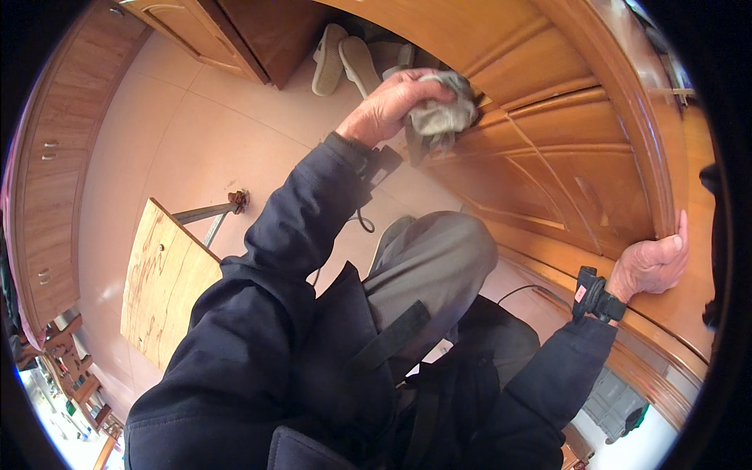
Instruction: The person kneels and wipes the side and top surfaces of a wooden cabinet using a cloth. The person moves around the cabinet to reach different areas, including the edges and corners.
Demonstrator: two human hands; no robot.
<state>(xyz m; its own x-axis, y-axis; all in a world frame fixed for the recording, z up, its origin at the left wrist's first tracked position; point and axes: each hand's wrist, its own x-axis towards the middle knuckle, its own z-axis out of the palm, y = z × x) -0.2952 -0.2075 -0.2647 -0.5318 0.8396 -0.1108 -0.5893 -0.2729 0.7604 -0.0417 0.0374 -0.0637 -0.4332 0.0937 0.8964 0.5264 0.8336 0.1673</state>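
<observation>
My left hand (392, 106) is closed on a crumpled grey-beige cloth (442, 110), at the left edge of an orange-brown wooden panel (540, 168) with raised moulding and grooves. My right hand (650, 258) grips the panel's outer vertical edge at the lower right, its fingers partly hidden round the wood, with a black band and device on that wrist. My knee, in grey trousers, is bent below the panel.
Pale slip-on shoes (329, 59) lie by a cabinet (251, 35) at the top. A light wooden stool or chair (157, 274) with metal legs stands on the pink tiled floor (125, 180). Tall wooden cabinets (55, 196) line the left. Dark cables run near my knees.
</observation>
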